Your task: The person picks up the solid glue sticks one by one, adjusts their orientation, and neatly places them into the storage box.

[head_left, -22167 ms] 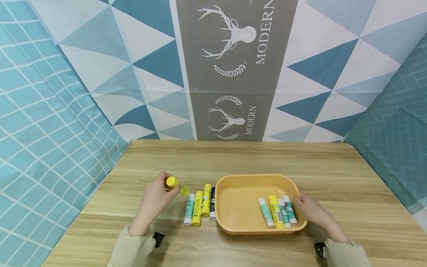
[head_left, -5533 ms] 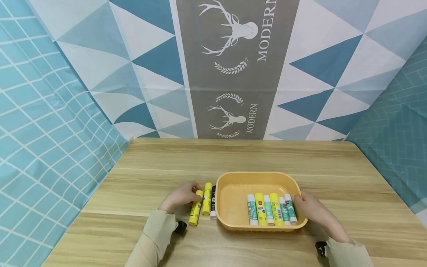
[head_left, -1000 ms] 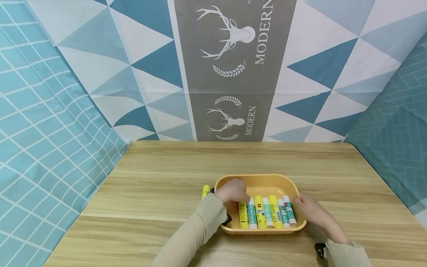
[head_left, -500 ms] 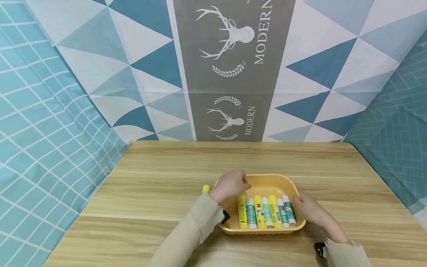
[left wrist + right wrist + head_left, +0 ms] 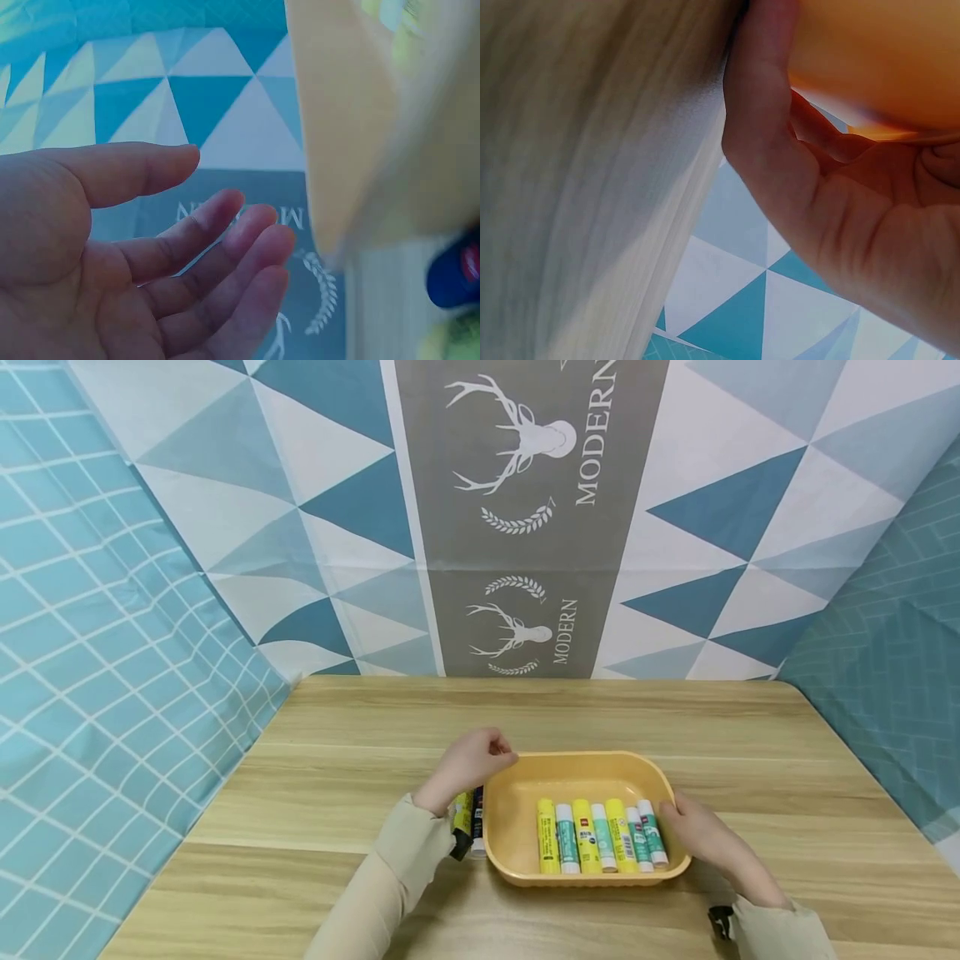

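My left hand (image 5: 468,760) hovers by the back left corner of a yellow-orange plastic tray (image 5: 517,814). In the left wrist view the left hand (image 5: 127,277) holds nothing, its fingers loosely bent and apart from the tray (image 5: 352,112). Under that forearm, a yellow glue stick (image 5: 462,812) and a dark blue glue stick (image 5: 477,818) lie beside the tray, partly hidden. My right hand (image 5: 701,831) grips the tray's right end; the right wrist view shows the right hand (image 5: 832,202) against the tray wall (image 5: 877,60). Inside, several yellow and white-and-teal glue sticks (image 5: 547,837) lie in a row.
The wooden table (image 5: 360,710) reaches back to a patterned wall cloth (image 5: 517,610). A blue checked cloth (image 5: 135,652) hangs on the left and a teal cloth (image 5: 892,693) on the right.
Over the longer span, glue sticks from the left have come into the tray's row. In the last second my left hand has left the tray's inside, moving left. The right hand stays put.
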Demonstrator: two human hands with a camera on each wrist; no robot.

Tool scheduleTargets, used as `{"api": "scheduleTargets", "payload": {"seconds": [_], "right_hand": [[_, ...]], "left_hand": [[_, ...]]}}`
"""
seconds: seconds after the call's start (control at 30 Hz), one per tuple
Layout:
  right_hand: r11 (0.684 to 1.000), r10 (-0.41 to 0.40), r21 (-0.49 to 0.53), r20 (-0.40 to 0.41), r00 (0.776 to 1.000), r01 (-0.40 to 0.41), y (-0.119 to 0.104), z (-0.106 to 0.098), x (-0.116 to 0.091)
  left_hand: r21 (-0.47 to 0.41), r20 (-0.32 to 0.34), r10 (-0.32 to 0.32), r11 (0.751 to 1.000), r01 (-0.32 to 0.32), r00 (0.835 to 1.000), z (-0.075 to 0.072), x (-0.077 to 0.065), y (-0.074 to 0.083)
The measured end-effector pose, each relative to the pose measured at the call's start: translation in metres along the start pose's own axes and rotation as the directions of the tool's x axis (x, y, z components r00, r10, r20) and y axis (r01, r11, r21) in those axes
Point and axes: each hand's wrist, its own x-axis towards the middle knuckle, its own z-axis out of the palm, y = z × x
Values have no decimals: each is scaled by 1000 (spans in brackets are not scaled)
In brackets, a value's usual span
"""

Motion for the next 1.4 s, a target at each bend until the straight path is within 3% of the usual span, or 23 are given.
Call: {"api": "scheduleTargets", "payload": {"seconds": [0.23, 0.47, 0.73, 0.93, 1.13, 1.4], "right_hand": [[1000, -8, -1, -7, 1000, 8, 0, 1, -1], [1000, -2, 4, -8, 1000, 2, -1, 1, -2], [1000, 4, 20, -6, 1000, -4, 0, 2, -3], [1000, 4, 12, -12, 1000, -4, -1, 1, -2], [1000, 19, 11, -14, 1000, -18, 0, 2, -2], [1000, 8, 11, -16, 1000, -8, -1, 1, -1]], "left_hand": [[-59, -29, -59, 997, 58, 998, -3, -6, -26], [4, -78, -98, 995, 98, 992, -3, -9, -49], [25, -26, -212, 977, 213, 977, 4, -10, -63], [82, 40, -182, 981, 178, 983, 9, -10, -71], [31, 87, -185, 983, 183, 979, 12, -12, -77], [2, 85, -213, 977, 213, 973, 13, -12, -77]]}}
